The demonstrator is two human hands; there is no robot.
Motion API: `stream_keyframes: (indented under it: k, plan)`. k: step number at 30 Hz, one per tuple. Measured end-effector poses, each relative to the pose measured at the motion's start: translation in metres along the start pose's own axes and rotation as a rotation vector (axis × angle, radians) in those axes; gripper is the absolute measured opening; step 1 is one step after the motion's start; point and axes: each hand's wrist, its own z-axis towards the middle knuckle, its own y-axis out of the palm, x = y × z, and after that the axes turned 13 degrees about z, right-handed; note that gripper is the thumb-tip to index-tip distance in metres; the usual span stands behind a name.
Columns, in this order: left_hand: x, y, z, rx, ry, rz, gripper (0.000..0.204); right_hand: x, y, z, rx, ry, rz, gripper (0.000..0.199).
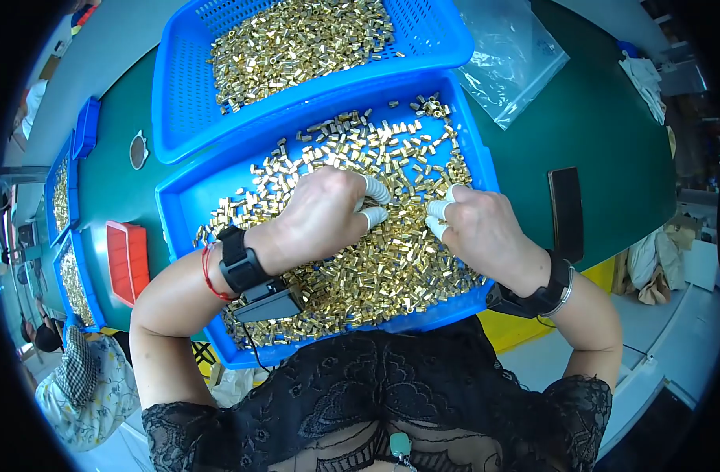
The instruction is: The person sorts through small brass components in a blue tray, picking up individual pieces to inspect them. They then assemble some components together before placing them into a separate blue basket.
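A blue tray (210, 191) lies in front of me, with many small brass-coloured metal fittings (399, 267) spread over its bottom. My left hand (324, 208) reaches over the middle of the tray. White finger covers sit on its fingertips, which are bent toward each other low over the fittings. Opposite it, my right hand (482, 228) is at the tray's right side, its white-covered fingers curled together at the heap. A short gap separates the two hands. Whatever lies between the fingertips of either hand is too small or hidden to name.
Behind the tray, a blue perforated basket (183, 94) holds more fittings. A clear plastic bag (509, 67) and a dark phone-like slab (565, 214) lie to the right on the green table (525, 169). A red bin (127, 263) and a small dish (139, 150) are left.
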Motion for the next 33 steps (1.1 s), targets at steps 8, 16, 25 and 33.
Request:
stream_keyframes:
  k: [8, 16, 25, 33]
  plan:
    - [-0.006, -0.016, 0.001, -0.146, -0.101, -0.452, 0.013, -0.001, -0.035, 0.006, -0.055, 0.180, 0.525, 0.014]
    - [-0.046, -0.028, -0.008, -0.274, -0.267, -1.593, 0.009, 0.003, -0.049, 0.027, -0.209, 0.681, 1.466, 0.013]
    - [-0.016, -0.040, -0.019, -0.274, -0.279, -0.866, 0.014, -0.021, -0.004, 0.047, -0.167, 0.147, -0.029, 0.018]
    - [-0.024, -0.018, -0.015, -0.254, -0.148, -0.957, 0.014, -0.028, -0.003, 0.057, -0.191, 0.084, -0.158, 0.017]
